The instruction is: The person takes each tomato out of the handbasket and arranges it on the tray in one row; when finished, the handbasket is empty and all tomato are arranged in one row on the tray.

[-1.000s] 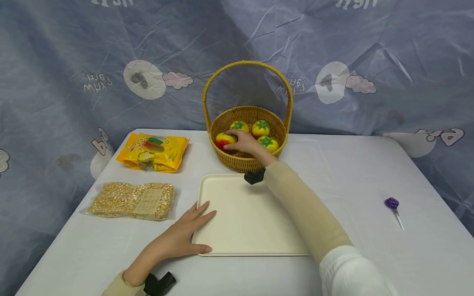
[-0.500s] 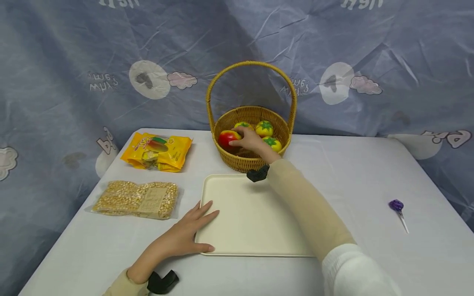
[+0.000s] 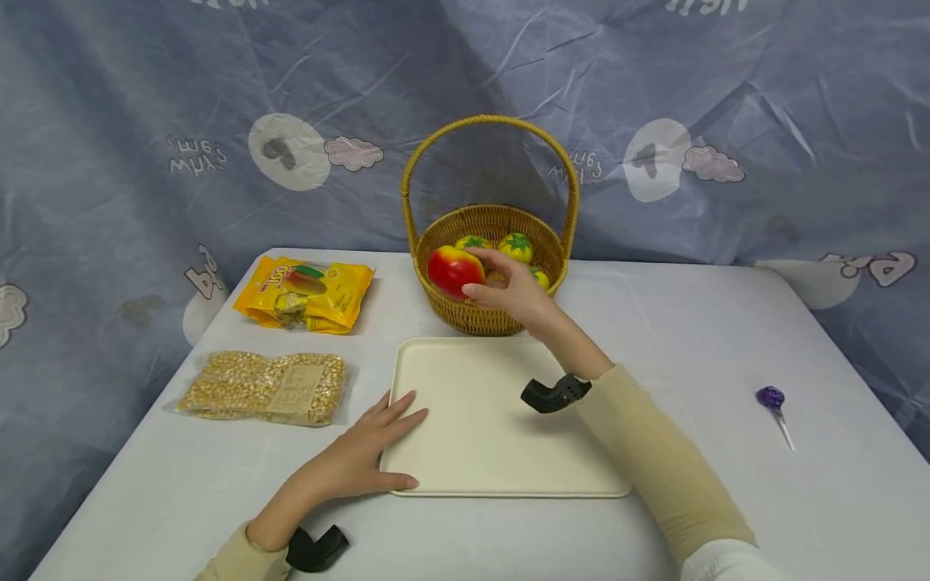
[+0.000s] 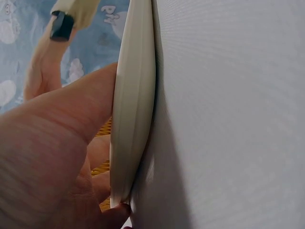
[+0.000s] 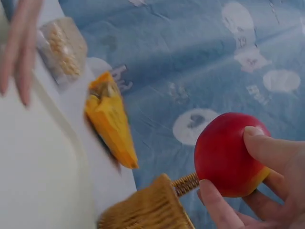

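In the head view my right hand pinches a red-and-yellow fruit between thumb and fingers, raised over the front left of the wicker basket. The right wrist view shows the thumb on the fruit's smooth red side, with fingers underneath. Inside the basket sit several yellow fruits with green leafy tops, partly hidden by the hand. My left hand rests with spread fingers on the left edge of a cream tray, its thumb at the near left corner.
Left of the basket lies a yellow mango-print candy bag. Nearer stands out a clear bag of corn kernels, flat on the white tablecloth. A purple lollipop lies far right. Behind the table hangs a blue-grey printed cloth.
The right hand has lifted the red-and-yellow fruit up from among the others in the basket, drawing its forearm back and to the right. The left hand keeps its place on the tray.
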`<state>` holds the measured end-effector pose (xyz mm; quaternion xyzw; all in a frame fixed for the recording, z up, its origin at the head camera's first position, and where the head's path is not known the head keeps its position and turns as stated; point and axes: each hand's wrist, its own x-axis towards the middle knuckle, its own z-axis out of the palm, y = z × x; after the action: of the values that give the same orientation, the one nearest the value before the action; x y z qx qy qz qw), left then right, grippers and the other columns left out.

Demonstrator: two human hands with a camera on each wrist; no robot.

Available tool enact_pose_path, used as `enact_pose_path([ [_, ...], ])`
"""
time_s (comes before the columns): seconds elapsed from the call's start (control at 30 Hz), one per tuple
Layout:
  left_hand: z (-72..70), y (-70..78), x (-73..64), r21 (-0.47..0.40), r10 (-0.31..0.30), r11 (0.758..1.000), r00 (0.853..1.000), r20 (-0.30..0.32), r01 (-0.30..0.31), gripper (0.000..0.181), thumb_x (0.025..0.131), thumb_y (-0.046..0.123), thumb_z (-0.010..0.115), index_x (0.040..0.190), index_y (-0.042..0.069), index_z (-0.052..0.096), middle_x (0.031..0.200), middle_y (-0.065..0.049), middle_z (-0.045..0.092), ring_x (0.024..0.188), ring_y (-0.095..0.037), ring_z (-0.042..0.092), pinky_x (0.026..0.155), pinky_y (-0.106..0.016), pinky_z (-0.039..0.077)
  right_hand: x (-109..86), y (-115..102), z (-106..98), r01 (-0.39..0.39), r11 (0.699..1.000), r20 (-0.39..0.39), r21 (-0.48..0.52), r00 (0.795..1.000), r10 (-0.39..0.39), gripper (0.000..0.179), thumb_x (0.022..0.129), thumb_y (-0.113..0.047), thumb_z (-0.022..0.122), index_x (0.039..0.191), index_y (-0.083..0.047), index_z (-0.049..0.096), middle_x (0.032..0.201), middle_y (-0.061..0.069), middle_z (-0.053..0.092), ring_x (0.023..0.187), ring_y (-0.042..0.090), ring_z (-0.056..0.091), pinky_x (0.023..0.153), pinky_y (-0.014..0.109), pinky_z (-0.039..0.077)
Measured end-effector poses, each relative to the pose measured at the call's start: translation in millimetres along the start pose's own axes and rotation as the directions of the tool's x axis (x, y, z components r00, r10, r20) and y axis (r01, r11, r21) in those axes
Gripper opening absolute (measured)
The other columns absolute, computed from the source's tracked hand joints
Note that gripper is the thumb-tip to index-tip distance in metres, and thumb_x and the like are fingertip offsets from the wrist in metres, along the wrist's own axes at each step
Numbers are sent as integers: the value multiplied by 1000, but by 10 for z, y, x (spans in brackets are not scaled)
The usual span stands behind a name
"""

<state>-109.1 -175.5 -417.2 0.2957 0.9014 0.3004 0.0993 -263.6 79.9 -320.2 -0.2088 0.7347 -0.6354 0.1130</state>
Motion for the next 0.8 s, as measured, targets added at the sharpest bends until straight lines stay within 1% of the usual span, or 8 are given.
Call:
enact_pose_path([
  [0.07, -1, -6, 2, 3, -4, 1000, 1000, 4, 4, 84, 78, 50, 71, 145, 13, 37, 153, -11, 17, 136, -43, 7, 97, -63, 25, -104, 27, 69, 17, 1000, 14, -18, 1000, -17, 55, 87, -11, 67, 138, -13, 45, 133, 8, 46, 108, 30, 57, 84, 37, 49],
  [0.13, -4, -6, 4, 4, -5, 1000, 1000, 5, 5, 84, 78, 50, 71, 145, 13, 37, 153, -11, 18, 136, -44, 7, 97, -64, 26, -181, 82, 143, 46, 997, 25, -68, 999, -44, 56, 86, -11, 69, 137, -14, 47, 132, 8, 47, 107, 30, 57, 85, 37, 48],
  [0.2, -6, -5, 4, 5, -5, 1000, 1000, 5, 5, 84, 78, 49, 71, 145, 13, 37, 153, -11, 18, 136, -44, 7, 96, -64, 26, -230, 164, 219, 89, 989, 40, -120, 996, -84, 57, 83, -10, 71, 135, -13, 49, 132, 7, 49, 108, 30, 56, 87, 39, 47],
  [0.3, -14, -3, 1, 2, 0, 1000, 1000, 0, 0, 84, 77, 49, 72, 145, 13, 38, 153, -12, 19, 135, -45, 8, 96, -65, 26, -259, 315, 328, 175, 964, 68, -198, 984, -165, 58, 80, -7, 74, 133, -10, 52, 130, 8, 51, 108, 29, 56, 89, 40, 46],
  [0.4, -13, -7, 0, 2, 5, 1000, 1000, 1, -5, 84, 77, 49, 71, 145, 13, 38, 152, -12, 19, 135, -45, 8, 96, -65, 26, -263, 457, 428, 237, 941, 101, -243, 971, -218, 58, 78, -5, 76, 131, -7, 53, 130, 9, 52, 110, 28, 55, 90, 38, 45],
  [0.53, 0, -14, 2, 7, 10, 1000, 1000, 5, -10, 83, 78, 49, 71, 145, 13, 37, 153, -12, 19, 135, -45, 8, 96, -65, 26, -246, 623, 531, 297, 905, 137, -304, 954, -267, 57, 77, -2, 76, 129, -5, 54, 128, 10, 52, 113, 24, 52, 89, 34, 46],
  [0.63, 5, -18, 3, 7, 11, 1000, 1000, 7, -11, 83, 78, 50, 70, 145, 13, 37, 153, -12, 19, 135, -45, 9, 96, -64, 25, -219, 723, 581, 342, 868, 160, -359, 939, -304, 57, 76, -1, 76, 128, -5, 55, 128, 9, 52, 116, 20, 49, 91, 30, 44],
  [0.8, 9, -21, 6, 4, 13, 1000, 1000, 6, -13, 83, 78, 50, 70, 145, 14, 37, 153, -11, 19, 135, -44, 8, 97, -64, 25, -173, 812, 620, 393, 800, 190, -453, 919, -345, 56, 76, 0, 76, 128, -6, 55, 130, 8, 51, 121, 18, 44, 98, 28, 36],
])
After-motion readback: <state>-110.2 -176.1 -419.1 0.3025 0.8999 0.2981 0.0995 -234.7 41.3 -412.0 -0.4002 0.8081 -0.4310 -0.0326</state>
